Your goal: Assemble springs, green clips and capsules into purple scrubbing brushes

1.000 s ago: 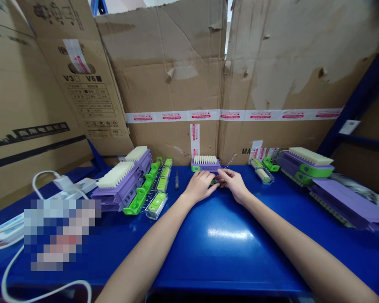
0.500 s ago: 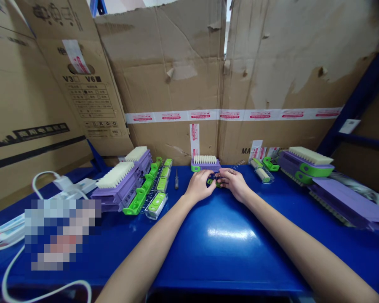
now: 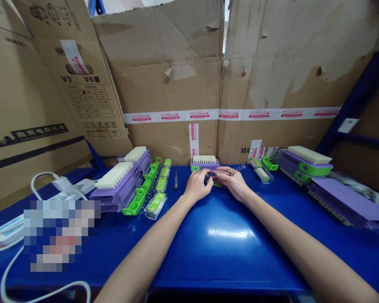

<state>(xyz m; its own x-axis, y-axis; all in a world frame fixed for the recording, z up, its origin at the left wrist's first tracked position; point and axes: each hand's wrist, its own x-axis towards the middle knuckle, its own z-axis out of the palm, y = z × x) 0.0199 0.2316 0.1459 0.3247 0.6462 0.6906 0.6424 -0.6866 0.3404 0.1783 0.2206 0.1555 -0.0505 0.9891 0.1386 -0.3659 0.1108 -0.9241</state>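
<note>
My left hand (image 3: 198,183) and my right hand (image 3: 233,180) meet near the back of the table, fingers pinched together. Between and behind their fingertips runs a thin strip of wire-like pins (image 3: 240,167), its far end sticking out past my right hand; the fingers hide its middle. Just below the fingertips a small green part (image 3: 218,184) shows, mostly covered. Directly behind the hands lies a purple brush head (image 3: 204,160) with cream bristles and a green end.
Left stand stacked purple brushes (image 3: 113,187), green brackets (image 3: 139,201), clear-cased green pieces (image 3: 156,205) and a screwdriver (image 3: 176,180). More purple brushes (image 3: 312,166) and a clear-cased piece (image 3: 262,173) lie right. A power strip (image 3: 9,227) with white cables is far left; cardboard (image 3: 177,92) walls the back.
My right hand's fingers have closed in toward the left fingertips and lie flatter. The pin strip's protruding end has swung lower. The view has shifted very slightly.
</note>
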